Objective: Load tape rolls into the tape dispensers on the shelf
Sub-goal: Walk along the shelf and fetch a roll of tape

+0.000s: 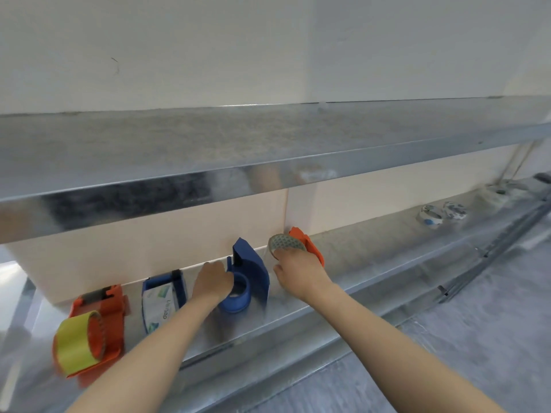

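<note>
Head view, lower shelf (372, 245). Near orange dispenser (110, 305), yellow roll (74, 344) fitted. Loaded blue dispenser (179, 281), printed roll (161, 305) fitted. Empty blue dispenser (252, 272): left hand (213, 281) curled round its spindle ring, likely steadying it. Far orange dispenser (310, 245): right hand (298, 269) grips patterned tape roll (284, 244) against it, apparently for seating. Spare rolls (429, 216) well apart, rightward.

Blue dispenser (253, 272), grey triangle-patterned tape roll (284, 244)
</note>
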